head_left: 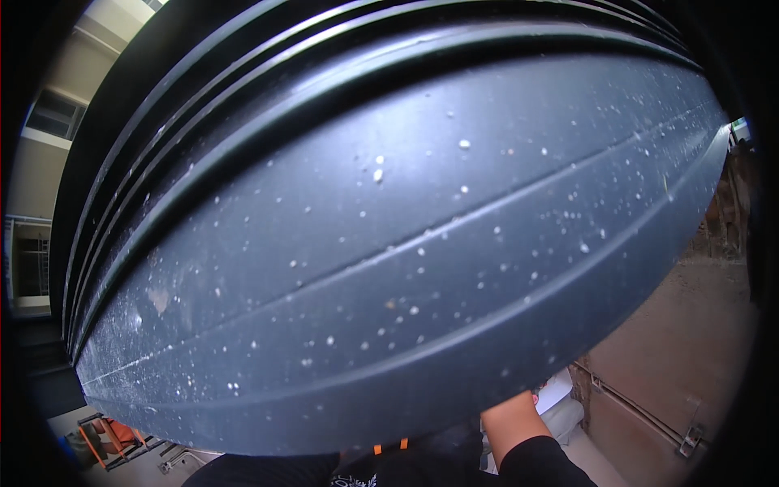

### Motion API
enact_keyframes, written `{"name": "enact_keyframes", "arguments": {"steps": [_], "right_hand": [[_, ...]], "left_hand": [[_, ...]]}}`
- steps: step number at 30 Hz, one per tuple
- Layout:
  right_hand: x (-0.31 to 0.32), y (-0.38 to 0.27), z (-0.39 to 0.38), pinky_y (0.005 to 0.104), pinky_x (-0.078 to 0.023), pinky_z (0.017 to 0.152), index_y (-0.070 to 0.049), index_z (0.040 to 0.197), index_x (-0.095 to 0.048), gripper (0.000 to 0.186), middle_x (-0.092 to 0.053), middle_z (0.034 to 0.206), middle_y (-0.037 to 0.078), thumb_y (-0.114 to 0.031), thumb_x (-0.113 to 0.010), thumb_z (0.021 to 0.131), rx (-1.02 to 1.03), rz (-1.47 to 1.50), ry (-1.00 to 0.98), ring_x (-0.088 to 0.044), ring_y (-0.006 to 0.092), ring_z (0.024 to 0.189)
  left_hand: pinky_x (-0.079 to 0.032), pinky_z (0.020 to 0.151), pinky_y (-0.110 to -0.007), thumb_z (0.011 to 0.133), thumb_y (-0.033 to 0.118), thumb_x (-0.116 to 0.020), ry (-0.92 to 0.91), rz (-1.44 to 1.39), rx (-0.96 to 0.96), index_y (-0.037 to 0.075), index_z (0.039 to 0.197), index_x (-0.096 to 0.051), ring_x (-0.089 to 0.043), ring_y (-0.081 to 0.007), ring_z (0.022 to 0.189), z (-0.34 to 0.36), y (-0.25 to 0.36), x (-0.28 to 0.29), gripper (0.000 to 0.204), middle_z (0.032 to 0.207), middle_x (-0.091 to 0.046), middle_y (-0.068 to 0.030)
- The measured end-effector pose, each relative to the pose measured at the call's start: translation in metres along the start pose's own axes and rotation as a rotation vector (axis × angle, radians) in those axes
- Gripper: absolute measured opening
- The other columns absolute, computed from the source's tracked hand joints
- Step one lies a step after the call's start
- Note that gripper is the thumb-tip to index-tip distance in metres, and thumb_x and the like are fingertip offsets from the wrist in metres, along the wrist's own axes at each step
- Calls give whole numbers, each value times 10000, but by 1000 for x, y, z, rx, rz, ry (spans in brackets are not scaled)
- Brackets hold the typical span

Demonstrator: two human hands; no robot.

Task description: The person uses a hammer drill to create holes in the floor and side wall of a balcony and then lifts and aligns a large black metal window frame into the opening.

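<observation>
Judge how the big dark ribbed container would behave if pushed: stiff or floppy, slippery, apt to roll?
The container is probably stiff: its raised ribs run in even curves without visible sagging. Its glossy wall could be slippery to bare skin. The rounded outline suggests it might roll if unsupported.

A pale building [36, 174] stands left, a metal rail [637, 409] right, perhaps an orange frame [92, 444] lower left.

The container [406, 260] spans before us from left to right. Our right forearm [513, 426] passes behind its lower edge. Beyond it on the left stands a building [34, 174] with 2 windows [55, 114]; a rail [633, 406] runs right of our forearm.
</observation>
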State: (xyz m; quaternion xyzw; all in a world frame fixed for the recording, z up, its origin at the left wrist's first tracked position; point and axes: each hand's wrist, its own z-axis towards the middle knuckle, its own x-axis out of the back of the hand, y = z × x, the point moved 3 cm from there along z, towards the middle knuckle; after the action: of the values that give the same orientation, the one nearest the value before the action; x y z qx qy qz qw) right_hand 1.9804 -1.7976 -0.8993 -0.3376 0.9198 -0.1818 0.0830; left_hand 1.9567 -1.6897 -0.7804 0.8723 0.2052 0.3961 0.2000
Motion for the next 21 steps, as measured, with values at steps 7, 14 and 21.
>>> {"name": "enact_keyframes", "arguments": {"steps": [7,14,21], "right_hand": [[28,-7,8,344,-497,503,-14,809,-555,45,-571,679,90,4,-592,827,3,-8,47,-567,209,529],[-54,17,-43,343,-503,521,-17,824,-555,39,-575,693,89,-1,-588,838,-49,-38,-112,-573,209,548],[15,-19,4,343,-509,539,-19,839,-555,34,-579,706,88,-6,-584,848,7,-16,17,-580,210,567]], "left_hand": [[-582,852,-527,934,214,-675,-68,3,-10,-54,1265,-464,-725,-443,1015,10,5,-25,476,1066,-724,-290],[-501,956,-587,1107,353,-259,693,232,-92,5,1291,-635,-691,-484,1024,51,-121,-110,545,1169,-710,-301],[-510,930,-579,1091,330,-293,84,-1,6,-5,1302,-612,-696,-478,1013,26,-10,-54,509,1152,-713,-296]]}}
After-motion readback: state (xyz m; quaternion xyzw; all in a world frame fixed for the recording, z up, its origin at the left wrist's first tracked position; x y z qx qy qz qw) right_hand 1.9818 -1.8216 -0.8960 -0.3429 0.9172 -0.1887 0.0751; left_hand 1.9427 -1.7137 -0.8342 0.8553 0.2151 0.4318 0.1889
